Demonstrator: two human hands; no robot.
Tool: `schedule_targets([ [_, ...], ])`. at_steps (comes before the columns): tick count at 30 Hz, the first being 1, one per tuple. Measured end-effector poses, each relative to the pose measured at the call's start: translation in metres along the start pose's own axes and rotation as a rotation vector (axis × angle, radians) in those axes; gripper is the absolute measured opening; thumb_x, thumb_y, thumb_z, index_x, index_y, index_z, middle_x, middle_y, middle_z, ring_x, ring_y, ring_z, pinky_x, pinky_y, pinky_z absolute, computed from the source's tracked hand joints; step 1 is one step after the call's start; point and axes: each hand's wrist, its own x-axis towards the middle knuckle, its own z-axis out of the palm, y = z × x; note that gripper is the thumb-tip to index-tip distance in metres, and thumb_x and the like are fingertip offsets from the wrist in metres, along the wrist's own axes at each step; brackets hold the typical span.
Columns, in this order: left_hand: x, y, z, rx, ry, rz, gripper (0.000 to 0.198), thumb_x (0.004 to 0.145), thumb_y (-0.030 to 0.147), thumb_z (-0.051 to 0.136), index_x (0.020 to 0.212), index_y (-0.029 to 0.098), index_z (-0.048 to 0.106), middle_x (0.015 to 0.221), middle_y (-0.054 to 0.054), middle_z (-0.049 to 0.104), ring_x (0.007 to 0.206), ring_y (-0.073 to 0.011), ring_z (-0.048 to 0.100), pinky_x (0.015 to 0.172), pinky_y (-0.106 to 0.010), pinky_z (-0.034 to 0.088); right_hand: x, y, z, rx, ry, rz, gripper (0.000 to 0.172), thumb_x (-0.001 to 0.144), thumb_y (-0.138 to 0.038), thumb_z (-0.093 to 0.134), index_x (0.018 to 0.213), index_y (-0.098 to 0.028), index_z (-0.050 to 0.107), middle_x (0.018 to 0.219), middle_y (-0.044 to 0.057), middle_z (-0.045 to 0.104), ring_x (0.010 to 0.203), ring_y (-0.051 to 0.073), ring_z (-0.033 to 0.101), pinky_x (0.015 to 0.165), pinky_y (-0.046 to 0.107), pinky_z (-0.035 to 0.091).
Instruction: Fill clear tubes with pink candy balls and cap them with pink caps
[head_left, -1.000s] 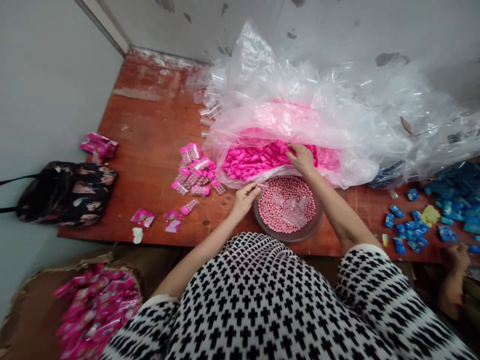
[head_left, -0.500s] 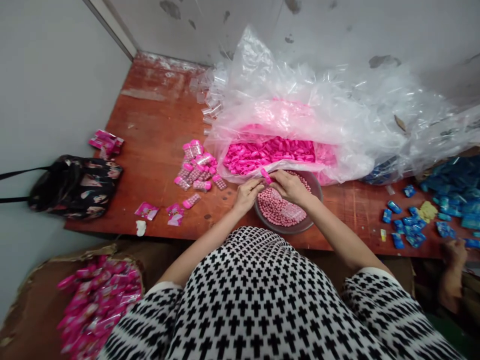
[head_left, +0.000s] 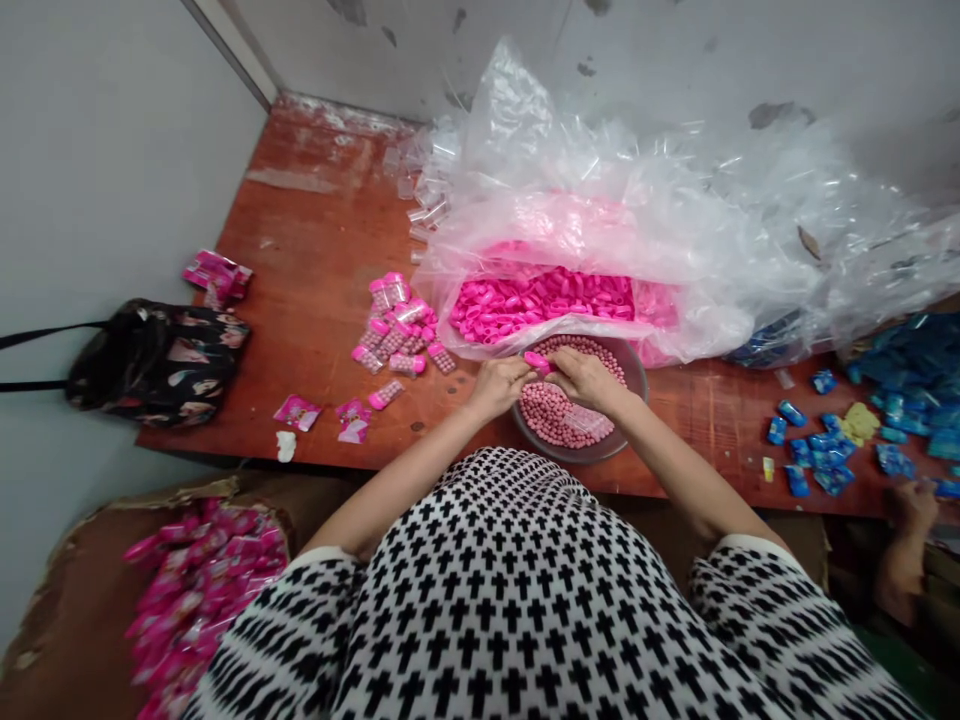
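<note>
A small bright pink plastic cap (head_left: 537, 362) is pinched between my two hands over the near-left side of a grey bowl. My left hand (head_left: 499, 387) has its fingers closed at the cap's left end. From the other side, my right hand (head_left: 587, 379) closes on its right end. Below, the grey bowl (head_left: 574, 455) holds many round pink candy beads (head_left: 549, 418) and a clear plastic piece (head_left: 590, 423). Just behind the bowl, an open plastic bag (head_left: 525, 210) is full of loose pink caps (head_left: 555, 296). Left of my hands lies a pile of filled pink-capped bottles (head_left: 401, 318).
On the left are a black patterned bag (head_left: 172, 365), pink packets (head_left: 298, 411) and a carton of pink packs (head_left: 214, 580). Clear tubes (head_left: 431, 180) lie behind. Rightward are blue packets (head_left: 825, 450) and another person's hand (head_left: 911, 508) at the table edge.
The pink cap has turned from a steep slant to nearly level between my fingers. Both hands stay above the bowl, and the view has shifted slightly.
</note>
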Motion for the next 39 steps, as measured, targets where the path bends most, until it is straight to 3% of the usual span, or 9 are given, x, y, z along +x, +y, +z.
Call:
schedule_targets([
  [5,-0.003,0.002,-0.001,-0.2,-0.045,-0.12,0.024,0.084,0.03,0.054,0.076,0.015,0.071,0.075,-0.004,0.069,0.072,-0.0167,0.061,0.071,-0.027,0.046,0.018,-0.015,-0.035,-0.134,-0.09,-0.174,0.048,0.088,-0.024,0.048,0.135,-0.017,0.038,0.135,0.013,0.047,0.125,0.026,0.041,0.093,0.041,0.041],
  [9,-0.006,-0.001,0.005,-0.43,0.018,-0.275,0.025,0.077,0.036,0.061,0.073,0.013,0.072,0.069,-0.003,0.067,0.068,-0.0172,0.059,0.069,-0.029,0.047,0.031,-0.022,-0.05,-0.199,-0.204,-0.297,0.042,0.089,-0.024,0.047,0.13,-0.017,0.045,0.129,0.013,0.052,0.123,0.028,0.042,0.097,0.045,0.036],
  [13,-0.009,-0.002,0.007,-0.847,0.222,-0.524,0.035,0.065,0.037,0.071,0.091,0.014,0.071,0.081,-0.003,0.069,0.069,-0.0141,0.058,0.069,-0.028,0.048,0.025,-0.015,-0.03,-0.188,-0.101,-0.117,0.045,0.091,-0.036,0.045,0.126,-0.01,0.047,0.111,0.018,0.059,0.107,0.029,0.05,0.091,0.045,0.041],
  [17,-0.01,0.007,0.01,-1.11,0.274,-0.635,0.038,0.06,0.034,0.076,0.091,0.014,0.069,0.077,-0.001,0.066,0.063,-0.0092,0.055,0.064,-0.023,0.047,0.011,-0.018,0.007,-0.11,0.042,0.032,0.075,0.084,-0.052,0.05,0.138,-0.005,0.029,0.125,0.024,0.049,0.113,0.033,0.046,0.092,0.049,0.042],
  [20,-0.008,0.013,0.016,-1.148,0.281,-0.607,0.033,0.06,0.032,0.076,0.086,0.013,0.068,0.072,0.0,0.064,0.061,-0.0085,0.053,0.06,-0.021,0.044,0.008,-0.025,0.025,-0.116,0.118,0.147,0.082,0.081,-0.054,0.052,0.139,-0.002,0.027,0.126,0.026,0.047,0.114,0.036,0.044,0.091,0.05,0.041],
  [28,-0.005,0.01,0.026,-1.1,0.312,-0.554,0.025,0.06,0.026,0.076,0.078,0.012,0.066,0.069,0.0,0.064,0.066,-0.0109,0.055,0.067,-0.024,0.044,0.01,-0.014,0.04,-0.15,0.192,0.204,0.063,0.081,-0.048,0.051,0.127,-0.005,0.047,0.095,0.017,0.059,0.091,0.03,0.053,0.083,0.045,0.046],
  [32,-0.012,0.004,0.029,-1.072,0.35,-0.637,0.021,0.062,0.022,0.073,0.079,0.012,0.066,0.071,-0.002,0.065,0.065,-0.0106,0.055,0.066,-0.024,0.044,0.014,-0.019,0.056,-0.078,0.146,0.212,0.069,0.081,-0.051,0.053,0.131,-0.004,0.043,0.107,0.02,0.059,0.101,0.032,0.053,0.088,0.047,0.045],
  [35,-0.015,-0.007,0.014,-1.051,0.398,-0.684,0.02,0.064,0.022,0.071,0.081,0.013,0.065,0.071,-0.001,0.065,0.062,-0.0098,0.056,0.065,-0.024,0.046,0.018,-0.029,0.063,0.026,0.101,0.193,0.085,0.079,-0.054,0.056,0.14,-0.004,0.027,0.131,0.024,0.046,0.122,0.033,0.043,0.099,0.047,0.04],
  [39,-0.007,-0.033,-0.048,-0.88,0.585,-0.648,0.021,0.068,0.029,0.07,0.083,0.016,0.064,0.08,-0.002,0.067,0.071,-0.0125,0.061,0.073,-0.028,0.05,0.009,-0.018,0.049,0.14,0.059,0.312,0.081,0.082,-0.051,0.055,0.144,-0.008,0.023,0.139,0.021,0.043,0.123,0.028,0.047,0.098,0.041,0.043],
])
